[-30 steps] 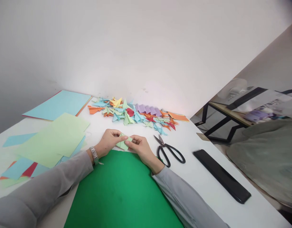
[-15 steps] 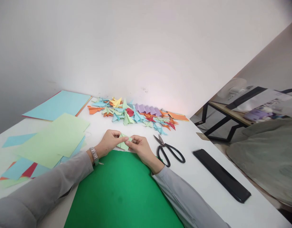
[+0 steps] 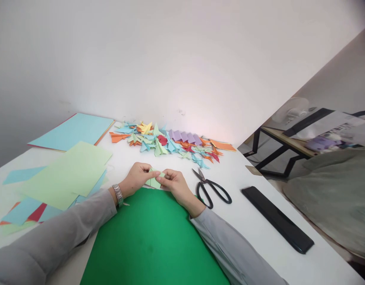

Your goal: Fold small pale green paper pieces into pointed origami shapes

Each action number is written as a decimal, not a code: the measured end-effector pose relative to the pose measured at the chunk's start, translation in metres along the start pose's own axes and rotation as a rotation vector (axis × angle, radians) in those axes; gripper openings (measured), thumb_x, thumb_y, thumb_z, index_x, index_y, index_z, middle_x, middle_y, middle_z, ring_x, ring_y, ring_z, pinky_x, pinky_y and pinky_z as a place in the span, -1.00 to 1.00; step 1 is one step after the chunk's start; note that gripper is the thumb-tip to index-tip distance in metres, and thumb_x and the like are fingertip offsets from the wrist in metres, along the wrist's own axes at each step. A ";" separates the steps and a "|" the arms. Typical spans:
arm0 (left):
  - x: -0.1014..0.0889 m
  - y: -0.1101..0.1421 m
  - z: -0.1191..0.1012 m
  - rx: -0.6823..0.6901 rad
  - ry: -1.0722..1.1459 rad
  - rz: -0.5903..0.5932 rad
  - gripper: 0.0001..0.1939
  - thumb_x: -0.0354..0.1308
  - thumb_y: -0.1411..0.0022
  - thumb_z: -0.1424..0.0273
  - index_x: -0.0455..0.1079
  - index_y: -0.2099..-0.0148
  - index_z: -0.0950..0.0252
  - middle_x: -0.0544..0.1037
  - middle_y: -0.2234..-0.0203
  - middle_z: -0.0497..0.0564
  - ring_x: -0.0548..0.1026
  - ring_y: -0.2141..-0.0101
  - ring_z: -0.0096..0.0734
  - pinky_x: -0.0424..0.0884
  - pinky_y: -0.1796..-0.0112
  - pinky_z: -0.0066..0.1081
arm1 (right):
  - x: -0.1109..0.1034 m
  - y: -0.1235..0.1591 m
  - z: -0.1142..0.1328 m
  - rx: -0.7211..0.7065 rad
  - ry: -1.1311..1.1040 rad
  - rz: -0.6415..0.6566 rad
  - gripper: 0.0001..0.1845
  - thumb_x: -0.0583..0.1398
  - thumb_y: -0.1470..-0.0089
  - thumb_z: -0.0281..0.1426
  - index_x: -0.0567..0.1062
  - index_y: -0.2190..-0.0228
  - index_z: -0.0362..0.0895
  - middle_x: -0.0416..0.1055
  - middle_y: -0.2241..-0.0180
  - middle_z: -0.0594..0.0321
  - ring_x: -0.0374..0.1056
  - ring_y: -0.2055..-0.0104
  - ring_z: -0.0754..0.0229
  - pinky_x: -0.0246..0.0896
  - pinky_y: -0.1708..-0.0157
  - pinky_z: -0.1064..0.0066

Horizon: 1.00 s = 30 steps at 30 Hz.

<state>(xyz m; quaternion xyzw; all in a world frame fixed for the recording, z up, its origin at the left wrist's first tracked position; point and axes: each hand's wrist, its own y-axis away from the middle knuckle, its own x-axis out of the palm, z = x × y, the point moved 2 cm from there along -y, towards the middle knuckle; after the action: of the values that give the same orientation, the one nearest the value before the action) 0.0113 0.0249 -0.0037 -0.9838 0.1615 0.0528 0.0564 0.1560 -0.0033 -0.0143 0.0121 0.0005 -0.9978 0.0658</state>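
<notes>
I'm looking at a white table (image 3: 242, 217), green sheet (image 3: 153, 241) on its near side; use that as reference. Beyond it: heap of small folded papers (image 3: 161, 140), mixed colors. Far left: sheet stack (image 3: 74, 131), blue on top. Left: light-green sheets (image 3: 69, 172) over blue pieces (image 3: 20, 210). Far right corner: scissors (image 3: 203, 181), blades parted. Further right: long black object (image 3: 277, 219).

Fingers (image 3: 166, 181) hide part of the folded paper (image 3: 154, 183) — the green sheet (image 3: 153, 237) is cut off below.
</notes>
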 end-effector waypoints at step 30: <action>0.002 0.002 -0.001 -0.009 -0.018 -0.014 -0.56 0.27 0.15 0.11 0.20 0.68 0.33 0.11 0.76 -0.18 0.08 0.65 -0.60 -0.04 0.61 -0.50 | 0.000 -0.002 0.001 -0.019 -0.017 0.017 -0.63 0.36 0.29 -0.17 0.35 0.64 -0.15 0.22 0.78 0.45 0.09 0.73 0.41 -0.06 0.68 0.53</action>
<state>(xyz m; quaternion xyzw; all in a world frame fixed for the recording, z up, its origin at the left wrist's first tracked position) 0.0122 0.0224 -0.0029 -0.9847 0.1538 0.0622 0.0539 0.1558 -0.0010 -0.0130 0.0029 0.0094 -0.9972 0.0744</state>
